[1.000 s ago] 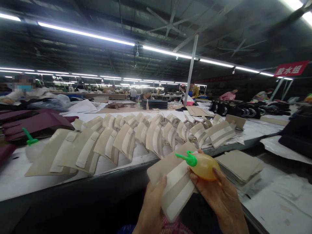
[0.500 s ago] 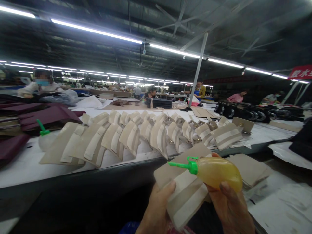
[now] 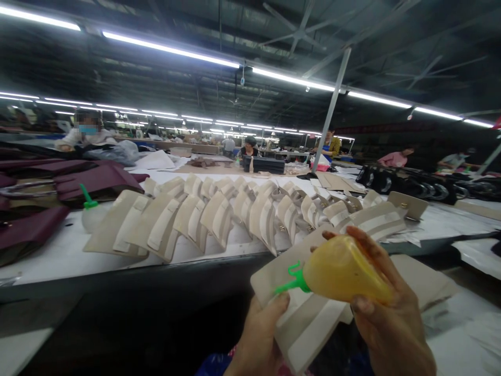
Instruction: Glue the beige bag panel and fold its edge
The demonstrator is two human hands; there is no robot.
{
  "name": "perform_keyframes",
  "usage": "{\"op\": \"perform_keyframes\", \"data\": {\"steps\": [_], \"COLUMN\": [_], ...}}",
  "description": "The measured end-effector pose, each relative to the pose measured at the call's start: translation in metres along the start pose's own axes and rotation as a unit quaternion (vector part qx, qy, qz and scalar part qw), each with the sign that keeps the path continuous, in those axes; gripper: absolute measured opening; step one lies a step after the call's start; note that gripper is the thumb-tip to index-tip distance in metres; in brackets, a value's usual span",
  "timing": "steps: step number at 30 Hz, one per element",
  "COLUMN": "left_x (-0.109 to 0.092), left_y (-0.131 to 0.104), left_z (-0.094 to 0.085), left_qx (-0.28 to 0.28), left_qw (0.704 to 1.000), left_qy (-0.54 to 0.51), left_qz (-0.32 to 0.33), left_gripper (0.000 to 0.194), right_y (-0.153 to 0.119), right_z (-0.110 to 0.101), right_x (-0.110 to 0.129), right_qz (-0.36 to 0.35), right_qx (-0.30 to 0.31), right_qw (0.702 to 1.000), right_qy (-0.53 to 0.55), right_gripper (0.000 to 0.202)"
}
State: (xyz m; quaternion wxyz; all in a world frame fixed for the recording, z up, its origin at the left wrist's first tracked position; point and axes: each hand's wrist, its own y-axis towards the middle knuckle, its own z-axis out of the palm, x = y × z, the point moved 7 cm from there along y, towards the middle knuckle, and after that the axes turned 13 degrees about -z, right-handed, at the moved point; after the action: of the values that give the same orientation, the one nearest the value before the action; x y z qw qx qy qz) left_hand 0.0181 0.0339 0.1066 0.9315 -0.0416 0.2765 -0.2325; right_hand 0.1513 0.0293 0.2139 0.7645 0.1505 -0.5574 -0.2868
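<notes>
My left hand (image 3: 260,334) grips the lower left edge of a beige bag panel (image 3: 301,318) with lighter strips across it, held tilted in front of me. My right hand (image 3: 387,318) is wrapped around a yellow squeeze bottle (image 3: 344,269) with a green nozzle. The nozzle tip points down and left and sits on or just above the panel's upper part, near my left thumb. The bottle hides part of the panel.
A long white table (image 3: 58,261) carries a fanned row of similar beige panels (image 3: 219,216), a second green-nozzled bottle (image 3: 92,214) and maroon pieces (image 3: 94,180) at the left. A stack of beige pieces (image 3: 425,279) lies at my right. Other people work at far tables.
My right hand has tipped the bottle so its nozzle now points down onto the panel. The view has swung slightly, shifting everything to the right.
</notes>
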Motion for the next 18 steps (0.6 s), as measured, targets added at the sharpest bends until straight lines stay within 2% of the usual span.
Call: {"op": "perform_keyframes", "data": {"steps": [5, 10, 14, 18], "left_x": [0.002, 0.003, 0.003, 0.003], "left_y": [0.000, -0.003, -0.004, -0.003], "left_z": [0.002, 0.003, 0.001, 0.001], "left_qx": [0.016, 0.032, 0.032, 0.038], "left_qw": [1.000, 0.999, 0.999, 0.999], "left_qy": [-0.003, 0.032, 0.044, 0.036], "left_qz": [-0.001, -0.004, -0.006, -0.007], "left_gripper": [0.066, 0.073, 0.076, 0.071], "right_y": [0.002, 0.009, 0.003, -0.009], "right_z": [0.012, 0.010, 0.001, 0.004], "right_x": [0.007, 0.001, -0.017, -0.023], "right_qz": [-0.046, -0.108, -0.087, -0.069], "right_qx": [-0.001, -0.027, -0.068, -0.023], "right_qw": [0.998, 0.994, 0.994, 0.996], "right_qy": [-0.043, -0.004, 0.008, 0.056], "right_gripper": [0.075, 0.073, 0.074, 0.074]}}
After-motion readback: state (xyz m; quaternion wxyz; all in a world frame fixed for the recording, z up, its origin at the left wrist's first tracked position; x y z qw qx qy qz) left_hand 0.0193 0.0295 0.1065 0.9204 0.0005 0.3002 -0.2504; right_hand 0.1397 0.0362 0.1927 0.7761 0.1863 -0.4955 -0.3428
